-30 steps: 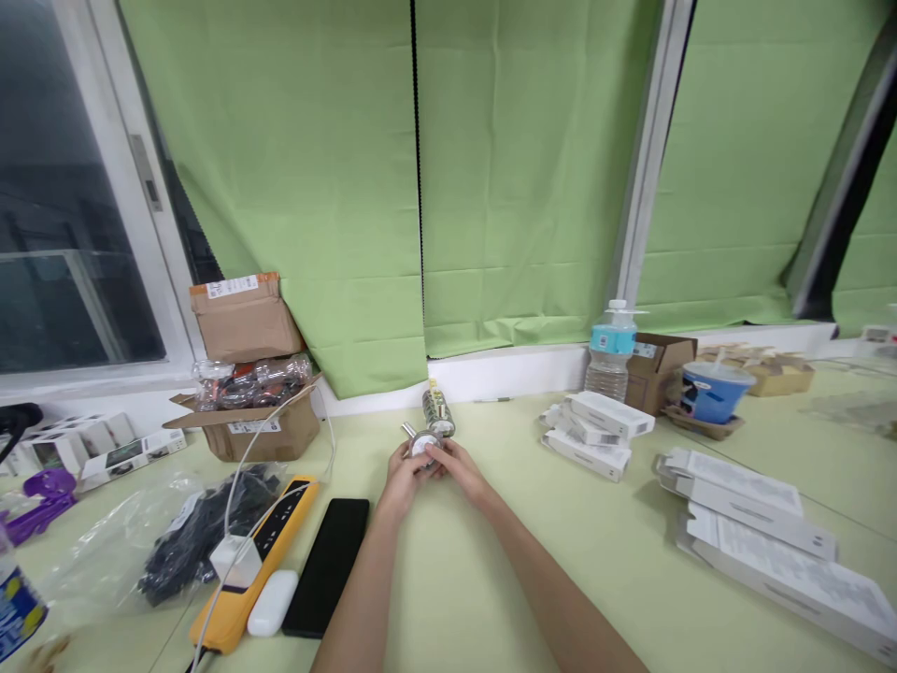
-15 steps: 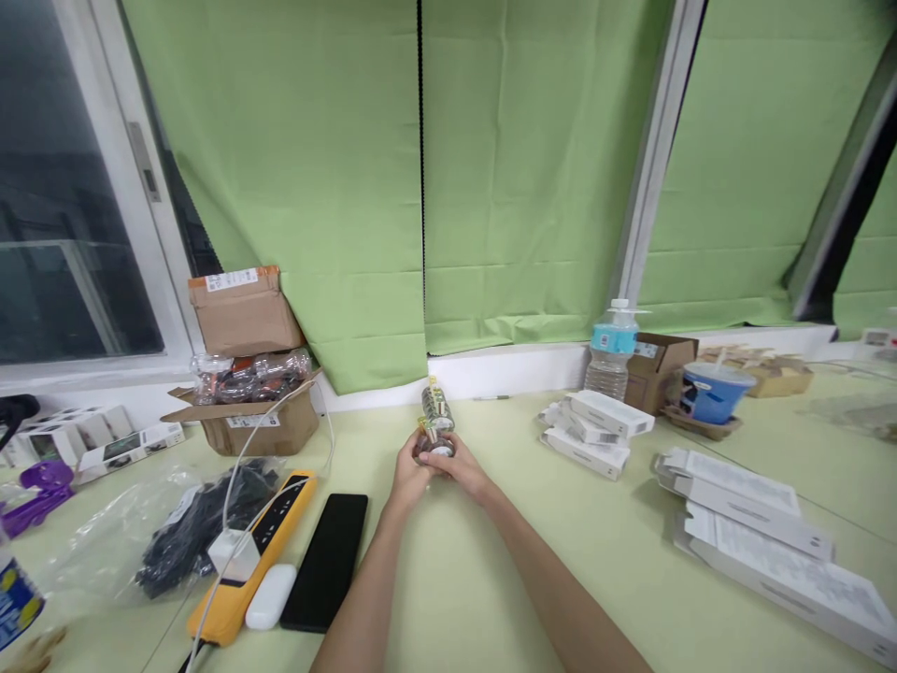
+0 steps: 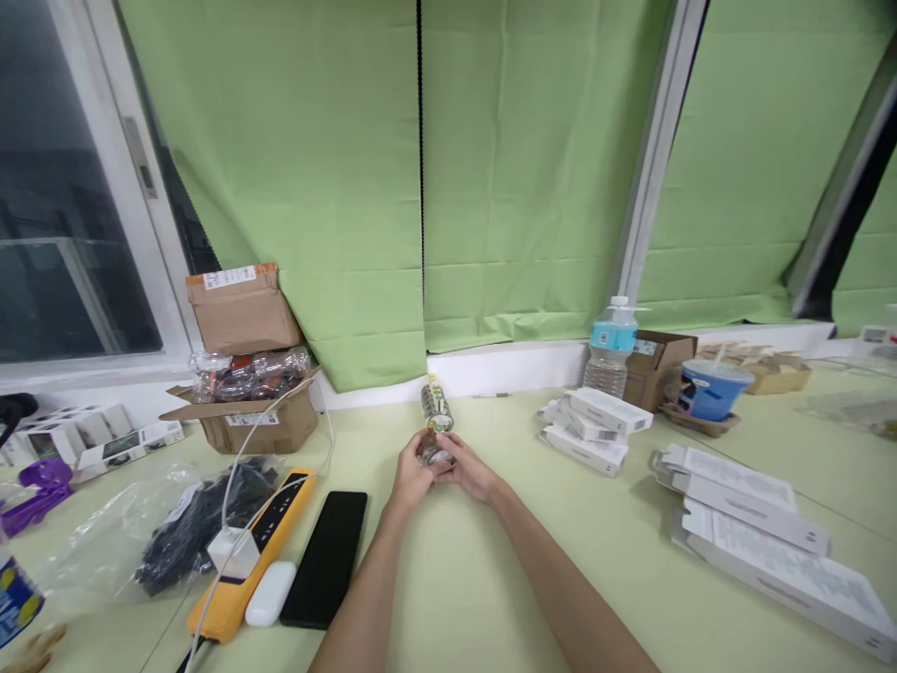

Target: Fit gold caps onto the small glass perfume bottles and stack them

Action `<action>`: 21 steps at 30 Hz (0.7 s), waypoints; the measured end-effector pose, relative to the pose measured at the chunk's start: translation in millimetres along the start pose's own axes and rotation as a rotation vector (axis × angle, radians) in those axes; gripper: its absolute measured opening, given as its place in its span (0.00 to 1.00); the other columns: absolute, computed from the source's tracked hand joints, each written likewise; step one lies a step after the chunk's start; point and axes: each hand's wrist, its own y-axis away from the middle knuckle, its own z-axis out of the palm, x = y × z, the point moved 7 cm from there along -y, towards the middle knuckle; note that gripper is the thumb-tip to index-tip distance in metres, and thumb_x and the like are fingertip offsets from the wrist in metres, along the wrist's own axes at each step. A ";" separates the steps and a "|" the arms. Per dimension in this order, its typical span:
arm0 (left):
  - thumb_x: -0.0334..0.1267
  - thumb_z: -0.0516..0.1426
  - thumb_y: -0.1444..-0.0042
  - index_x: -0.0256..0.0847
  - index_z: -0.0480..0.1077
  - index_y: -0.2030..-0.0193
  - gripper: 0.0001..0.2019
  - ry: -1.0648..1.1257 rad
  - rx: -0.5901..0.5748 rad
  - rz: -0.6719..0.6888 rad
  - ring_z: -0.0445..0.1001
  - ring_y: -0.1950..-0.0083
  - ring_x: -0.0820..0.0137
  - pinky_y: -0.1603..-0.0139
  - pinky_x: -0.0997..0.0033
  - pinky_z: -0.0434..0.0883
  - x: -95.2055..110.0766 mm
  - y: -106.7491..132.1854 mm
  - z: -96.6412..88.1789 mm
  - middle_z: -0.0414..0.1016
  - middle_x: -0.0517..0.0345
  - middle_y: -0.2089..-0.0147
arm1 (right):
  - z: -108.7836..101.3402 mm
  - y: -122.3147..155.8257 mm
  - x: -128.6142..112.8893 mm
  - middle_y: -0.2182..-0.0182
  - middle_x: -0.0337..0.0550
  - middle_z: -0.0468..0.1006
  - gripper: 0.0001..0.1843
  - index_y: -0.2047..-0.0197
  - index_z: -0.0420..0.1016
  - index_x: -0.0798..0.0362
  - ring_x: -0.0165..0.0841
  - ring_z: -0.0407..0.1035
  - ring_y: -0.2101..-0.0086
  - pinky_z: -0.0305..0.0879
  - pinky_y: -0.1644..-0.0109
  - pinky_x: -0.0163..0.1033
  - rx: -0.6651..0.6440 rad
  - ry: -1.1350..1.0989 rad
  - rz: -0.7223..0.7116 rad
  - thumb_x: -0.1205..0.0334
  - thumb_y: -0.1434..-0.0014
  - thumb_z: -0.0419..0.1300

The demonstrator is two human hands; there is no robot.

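Note:
My left hand (image 3: 413, 469) and my right hand (image 3: 471, 465) are closed together around a small clear, shiny, roundish thing (image 3: 435, 454) near the middle of the table. The fingers cover much of it, and its exact kind is too small to make out. Directly behind it is a clear and silvery item (image 3: 437, 408) with yellow bits at its far end, in line towards the wall. Whether the two are joined, I cannot tell.
Left of my arms lie a black phone (image 3: 326, 559), a white case (image 3: 271, 594) and a yellow power strip (image 3: 280, 523) with a cable. A water bottle (image 3: 611, 350), small white boxes (image 3: 592, 439), a blue cup (image 3: 711, 393) and flattened white cartons (image 3: 777, 561) stand or lie right.
My fingers have shifted slightly around the small clear thing, with the right thumb now higher and the thing turned or tilted a little. Both hands stay in nearly the same place.

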 end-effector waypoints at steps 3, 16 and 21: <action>0.37 0.68 0.59 0.40 0.70 0.43 0.32 -0.027 -0.044 -0.064 0.74 0.69 0.69 0.80 0.77 0.69 -9.8 -0.7 1.1 0.77 0.48 0.53 | -0.9 0.1 0.9 0.61 0.43 0.76 0.25 0.54 0.67 0.49 0.34 0.73 0.69 0.76 0.68 0.43 0.012 -0.014 -0.013 0.46 0.49 0.70; 0.43 0.69 0.55 0.39 0.67 0.40 0.35 -0.018 0.011 -0.070 0.76 0.57 0.64 0.78 0.82 0.70 -12.9 -3.1 1.2 0.74 0.44 0.48 | -10.0 -7.2 6.0 0.60 0.45 0.79 0.22 0.53 0.72 0.50 0.36 0.75 0.65 0.76 0.68 0.40 0.078 -0.096 -0.022 0.50 0.47 0.70; 0.49 0.66 0.51 0.42 0.66 0.37 0.35 -0.051 0.003 -0.056 0.74 0.53 0.62 0.78 0.80 0.72 -13.0 -2.6 0.9 0.72 0.45 0.49 | -11.5 -5.4 1.0 0.54 0.46 0.78 0.20 0.52 0.75 0.50 0.38 0.73 0.53 0.76 0.54 0.41 0.074 -0.177 -0.028 0.50 0.45 0.68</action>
